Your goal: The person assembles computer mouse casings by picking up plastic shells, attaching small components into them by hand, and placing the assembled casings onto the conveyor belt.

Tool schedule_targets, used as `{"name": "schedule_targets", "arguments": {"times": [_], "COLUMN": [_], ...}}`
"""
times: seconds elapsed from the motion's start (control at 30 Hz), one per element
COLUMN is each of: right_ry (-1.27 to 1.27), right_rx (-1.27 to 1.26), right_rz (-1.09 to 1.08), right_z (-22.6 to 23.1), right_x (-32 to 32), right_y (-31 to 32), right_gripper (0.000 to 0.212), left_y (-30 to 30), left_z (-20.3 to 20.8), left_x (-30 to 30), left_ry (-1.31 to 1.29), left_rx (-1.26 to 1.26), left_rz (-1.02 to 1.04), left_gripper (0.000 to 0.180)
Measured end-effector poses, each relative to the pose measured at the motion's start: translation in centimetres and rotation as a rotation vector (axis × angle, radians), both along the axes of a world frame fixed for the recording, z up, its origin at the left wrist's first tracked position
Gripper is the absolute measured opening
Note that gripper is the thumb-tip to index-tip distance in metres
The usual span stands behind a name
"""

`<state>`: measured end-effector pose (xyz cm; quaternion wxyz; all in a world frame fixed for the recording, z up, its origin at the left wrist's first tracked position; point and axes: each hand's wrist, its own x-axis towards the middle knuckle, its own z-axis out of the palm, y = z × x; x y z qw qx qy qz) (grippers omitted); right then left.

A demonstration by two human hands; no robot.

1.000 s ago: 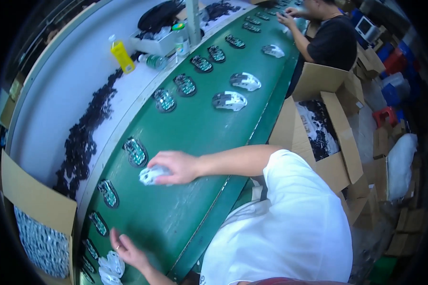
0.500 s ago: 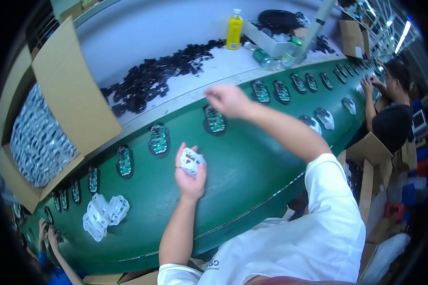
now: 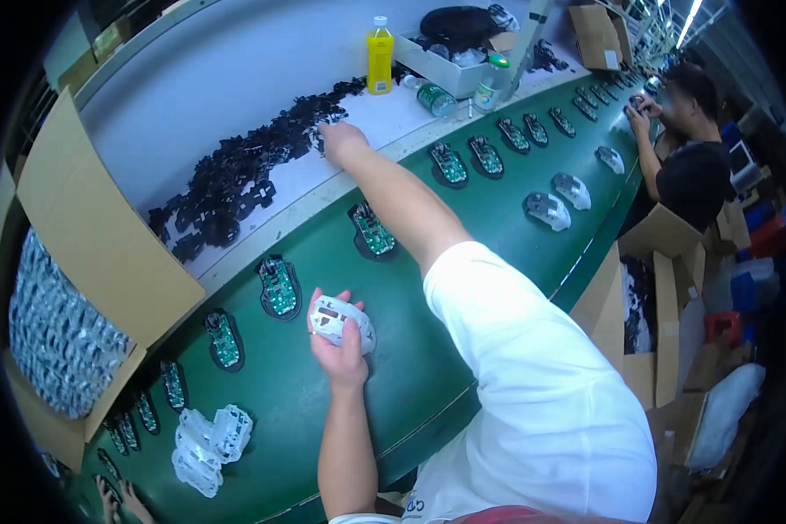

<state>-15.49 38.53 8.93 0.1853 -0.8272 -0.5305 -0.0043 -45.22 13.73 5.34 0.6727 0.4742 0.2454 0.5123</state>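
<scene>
My left hand (image 3: 341, 354) is wrapped round a white computer mouse shell (image 3: 341, 320), with the thumb across its side and its cut-outs turned upward. It is held over the green work surface (image 3: 428, 349). At the far shelf, my right hand (image 3: 344, 144) touches the edge of a heap of small black plastic parts (image 3: 236, 179). Its fingers are bent together; what they pinch, if anything, is hidden. Between my hands and the shelf stands a row of black mouse bases with green circuit boards, the closest being one base (image 3: 373, 230) under my right forearm and another base (image 3: 279, 287).
Several loose white shells (image 3: 208, 450) lie at the near left. A cardboard box (image 3: 113, 236) of wrapped grey pieces stands at the left. A yellow bottle (image 3: 379, 59) and a white tray (image 3: 445, 65) are on the shelf. A co-worker (image 3: 694, 140) sits at the right.
My right hand has moved from above a mouse base to the black parts on the shelf. The left hand still holds the shell, now tilted differently. The view has shifted.
</scene>
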Motion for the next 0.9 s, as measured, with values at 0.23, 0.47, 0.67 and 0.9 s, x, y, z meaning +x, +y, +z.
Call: {"name": "schedule_targets", "arguments": {"times": [0.23,0.47,0.67,0.9], "right_ry": [0.142,0.512,0.275,0.696], "right_rx": [0.16,0.518,0.482,0.536], "right_rz": [-0.137,0.413,0.498,0.502], "right_z": [3.5,1.5,-1.1,0.6], "right_x": [4.8,-4.1,-0.9,-2.1], "right_y": [-7.3,-23.5,-35.6,-35.6], "right_gripper": [0.042,0.029,0.014,0.023], "left_y": [-0.1,-0.2,-2.3,-7.7], "left_z": [0.1,-3.1,-2.0,3.9], "left_x": [2.4,0.6,7.2,5.4], "left_ry": [0.014,-0.083,-0.015,1.221], "left_rx": [0.029,0.029,0.203,0.868], "left_rz": [-0.089,-0.097,-0.052,0.225], "left_gripper": [0.069,0.061,0.063,0.097]}}
